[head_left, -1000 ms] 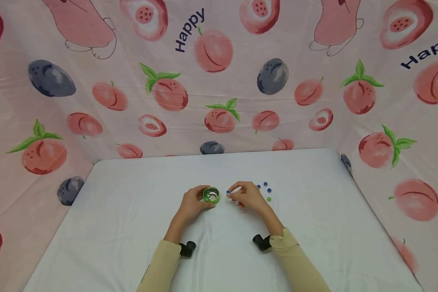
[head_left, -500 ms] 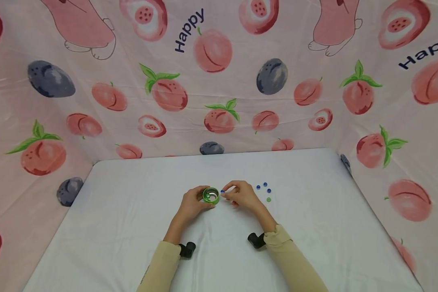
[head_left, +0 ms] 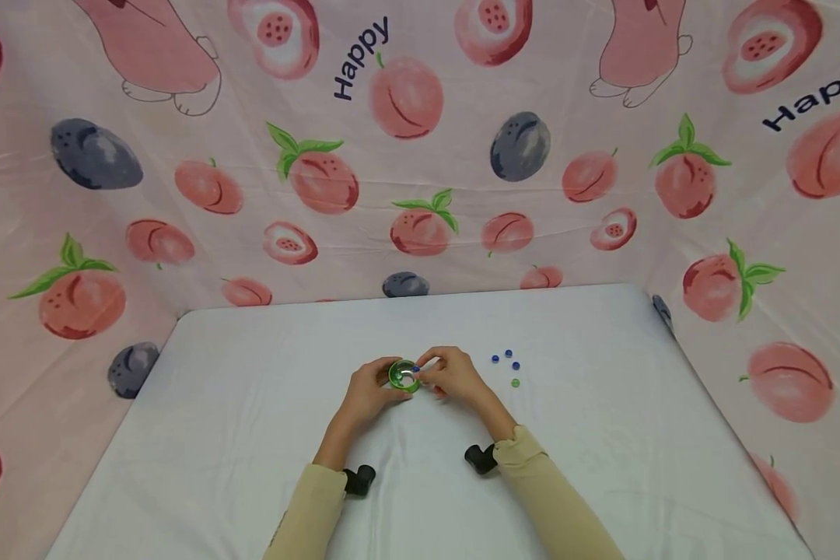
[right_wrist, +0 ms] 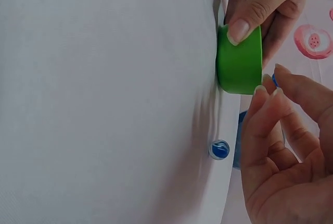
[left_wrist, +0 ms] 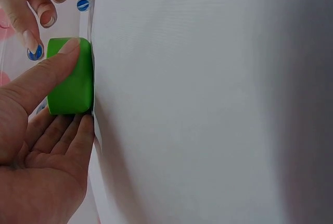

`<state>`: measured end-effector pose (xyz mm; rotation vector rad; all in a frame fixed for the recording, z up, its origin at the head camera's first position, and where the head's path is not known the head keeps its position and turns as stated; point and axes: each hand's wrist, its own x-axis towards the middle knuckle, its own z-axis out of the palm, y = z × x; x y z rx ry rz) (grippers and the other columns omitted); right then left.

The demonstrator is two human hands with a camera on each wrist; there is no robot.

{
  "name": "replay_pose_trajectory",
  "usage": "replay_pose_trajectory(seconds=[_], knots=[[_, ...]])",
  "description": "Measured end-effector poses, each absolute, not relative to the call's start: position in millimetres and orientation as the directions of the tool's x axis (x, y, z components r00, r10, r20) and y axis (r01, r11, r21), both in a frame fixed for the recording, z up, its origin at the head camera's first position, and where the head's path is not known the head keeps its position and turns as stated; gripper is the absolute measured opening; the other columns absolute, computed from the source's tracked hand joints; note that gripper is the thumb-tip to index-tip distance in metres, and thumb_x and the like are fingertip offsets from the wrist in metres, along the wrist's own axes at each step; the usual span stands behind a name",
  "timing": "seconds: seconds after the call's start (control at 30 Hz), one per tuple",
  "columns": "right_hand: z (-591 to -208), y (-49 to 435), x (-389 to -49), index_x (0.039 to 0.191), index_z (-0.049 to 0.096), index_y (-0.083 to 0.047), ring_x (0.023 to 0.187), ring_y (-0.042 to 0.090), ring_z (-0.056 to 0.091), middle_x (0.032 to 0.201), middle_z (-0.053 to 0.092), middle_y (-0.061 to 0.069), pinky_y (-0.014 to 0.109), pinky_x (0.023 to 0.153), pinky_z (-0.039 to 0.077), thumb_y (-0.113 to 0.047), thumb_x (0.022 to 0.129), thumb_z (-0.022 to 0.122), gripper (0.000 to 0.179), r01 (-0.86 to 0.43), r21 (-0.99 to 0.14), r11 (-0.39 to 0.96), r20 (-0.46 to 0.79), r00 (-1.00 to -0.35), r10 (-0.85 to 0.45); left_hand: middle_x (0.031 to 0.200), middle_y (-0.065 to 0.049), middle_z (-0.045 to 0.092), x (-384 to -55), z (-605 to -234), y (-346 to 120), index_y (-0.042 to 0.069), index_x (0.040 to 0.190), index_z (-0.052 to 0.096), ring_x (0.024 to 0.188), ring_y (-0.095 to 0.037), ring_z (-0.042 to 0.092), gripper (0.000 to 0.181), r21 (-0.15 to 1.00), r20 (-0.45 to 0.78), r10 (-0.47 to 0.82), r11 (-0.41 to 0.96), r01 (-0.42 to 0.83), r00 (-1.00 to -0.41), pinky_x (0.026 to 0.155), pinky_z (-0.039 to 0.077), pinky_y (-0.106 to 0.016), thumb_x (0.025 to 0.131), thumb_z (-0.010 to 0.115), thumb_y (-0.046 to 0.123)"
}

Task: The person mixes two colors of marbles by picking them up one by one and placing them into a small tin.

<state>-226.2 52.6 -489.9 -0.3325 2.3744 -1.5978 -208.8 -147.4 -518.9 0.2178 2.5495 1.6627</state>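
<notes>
In the head view, my left hand holds a small green cup upright on the table, with a shiny inside. The left wrist view shows the thumb on one side of the green cup and fingers on the other. My right hand pinches a blue marble between thumb and fingertips at the cup's right rim. That blue marble shows just beyond the cup's open side in the right wrist view. Whatever lies in the cup is too small to make out.
Three blue marbles and a green marble lie on the white-covered table, right of the right hand. A fruit-print cloth hangs behind the table and along both sides.
My right hand has moved left with the blue marble, from a gap beside the cup to over its right rim. The left hand and the cup have stayed in place.
</notes>
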Motion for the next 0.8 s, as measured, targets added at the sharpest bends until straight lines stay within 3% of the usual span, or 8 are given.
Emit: replay_pose_trajectory(seconds=[0.33,0.8], knots=[[-492,49,-226,0.110,0.075,0.002,0.044,0.011,0.049,0.069,0.068,0.023,0.018,0.043,0.040,-0.006,0.094,0.076,0.018,-0.054,-0.923,0.381,-0.087,-0.936,-0.342,0.135,-0.024,0.068,-210,-519,-147,-0.007,0.137,0.064,0.132,-0.040,0.064,0.061,0.916,-0.002,0.161,0.396,0.063,-0.987,0.112,0.054,-0.046,0.080,0.087,-0.007],[-488,60,-221,0.111,0.075,-0.001,0.047,0.010,0.052,0.083,0.077,0.022,0.018,0.046,0.044,-0.009,0.095,0.077,0.018,-0.036,-0.914,0.405,-0.091,-0.953,-0.290,0.135,-0.027,0.067,-207,-517,-148,-0.010,0.138,0.062,0.132,-0.042,0.063,0.065,0.922,-0.005,0.168,0.383,0.061,-0.986,0.112,0.054,-0.046,0.078,0.088,-0.008]])
